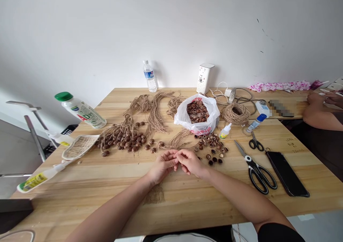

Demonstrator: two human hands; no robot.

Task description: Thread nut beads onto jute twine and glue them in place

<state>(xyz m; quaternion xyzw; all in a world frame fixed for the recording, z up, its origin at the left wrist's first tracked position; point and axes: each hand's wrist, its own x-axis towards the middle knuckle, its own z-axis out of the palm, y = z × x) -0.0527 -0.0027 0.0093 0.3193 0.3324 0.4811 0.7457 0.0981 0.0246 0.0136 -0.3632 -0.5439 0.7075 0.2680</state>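
Observation:
Above the front middle of the table, my left hand (pixel 163 166) and my right hand (pixel 192 163) meet at the fingertips. Both are closed in a pinch, and whatever lies between the fingers is too small or hidden to make out. Just behind them lies a bundle of cut twine strands (pixel 179 140). Brown half nutshells (pixel 214 146) are scattered to the right of my right hand. To the left, several round brown nuts with twine loops (pixel 131 140) lie in a heap. A white plastic bag (pixel 183 114) full of nutshells stands behind the hands.
On the right are large scissors (pixel 254 165), small scissors (pixel 256 143), a phone (pixel 288 172), a twine coil (pixel 235 114) and a glue bottle (pixel 225 131). Left stand a green-capped bottle (pixel 83 109) and a shallow basket (pixel 79 146). Another person's arm (pixel 321 115) rests at far right.

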